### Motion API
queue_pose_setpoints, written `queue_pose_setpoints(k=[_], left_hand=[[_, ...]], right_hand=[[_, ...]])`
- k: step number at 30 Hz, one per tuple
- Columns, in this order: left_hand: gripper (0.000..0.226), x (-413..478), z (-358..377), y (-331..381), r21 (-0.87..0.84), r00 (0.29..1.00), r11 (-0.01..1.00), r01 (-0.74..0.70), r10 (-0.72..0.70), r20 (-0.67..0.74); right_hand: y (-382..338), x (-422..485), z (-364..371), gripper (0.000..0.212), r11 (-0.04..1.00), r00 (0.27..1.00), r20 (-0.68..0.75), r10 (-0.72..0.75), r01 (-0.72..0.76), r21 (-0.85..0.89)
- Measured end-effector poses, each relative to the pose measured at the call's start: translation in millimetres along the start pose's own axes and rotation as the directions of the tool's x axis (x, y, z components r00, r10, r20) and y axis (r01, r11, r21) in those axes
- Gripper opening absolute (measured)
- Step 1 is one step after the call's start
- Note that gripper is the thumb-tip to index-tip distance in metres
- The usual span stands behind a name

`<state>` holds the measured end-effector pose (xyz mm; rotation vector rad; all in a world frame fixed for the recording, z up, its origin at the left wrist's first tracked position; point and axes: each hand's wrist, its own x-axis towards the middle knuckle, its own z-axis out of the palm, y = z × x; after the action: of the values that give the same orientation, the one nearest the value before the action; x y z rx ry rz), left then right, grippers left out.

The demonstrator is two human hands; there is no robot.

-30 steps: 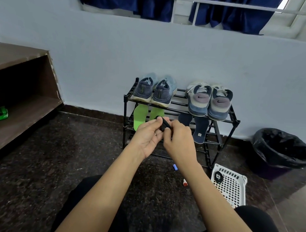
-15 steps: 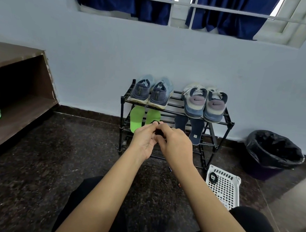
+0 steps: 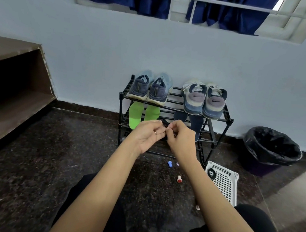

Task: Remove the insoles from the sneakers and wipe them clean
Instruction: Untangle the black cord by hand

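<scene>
Left hand (image 3: pixel 144 136) and right hand (image 3: pixel 182 140) pinch a small dark object (image 3: pixel 164 122)

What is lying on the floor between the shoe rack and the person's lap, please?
In the head view, small bits lie there: a blue cap, a pale bit beside it, and a red-and-white bit nearer the person.

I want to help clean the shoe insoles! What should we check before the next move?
1. Green insoles out: ok, they lean on the rack under the blue sneakers.
2. Dark blue insoles out: ok, under the grey sneakers.
3. Hands free: not ok, the left hand and right hand both pinch a small black thing.
4. Wiping cloth ready: cannot tell, none plainly shows.
5. Insoles wiped: cannot tell.
</scene>
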<state>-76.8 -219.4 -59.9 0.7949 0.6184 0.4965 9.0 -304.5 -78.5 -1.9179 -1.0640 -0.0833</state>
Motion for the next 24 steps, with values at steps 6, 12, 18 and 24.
queue_pose_setpoints(k=[6,12,18,24], left_hand=[[0.018,13,6,-6,0.254,0.966,0.957,-0.139,0.187,-0.178],[0.014,39,10,-6,0.355,0.887,0.903,-0.242,0.355,-0.297],[0.01,77,33,-11,0.312,0.899,0.92,-0.239,0.331,-0.288],[0.011,116,62,-47,0.307,0.944,0.939,-0.156,0.233,-0.235]], right_hand=[[5,11,1,0.006,0.99,0.993,0.071,0.092,-0.099,0.099],[22,41,-18,0.004,0.985,0.988,0.012,0.156,-0.157,0.078],[50,79,-56,0.002,0.958,0.964,0.026,0.266,-0.267,0.103],[111,88,-78,0.004,0.926,0.931,-0.046,0.361,-0.352,0.136]])
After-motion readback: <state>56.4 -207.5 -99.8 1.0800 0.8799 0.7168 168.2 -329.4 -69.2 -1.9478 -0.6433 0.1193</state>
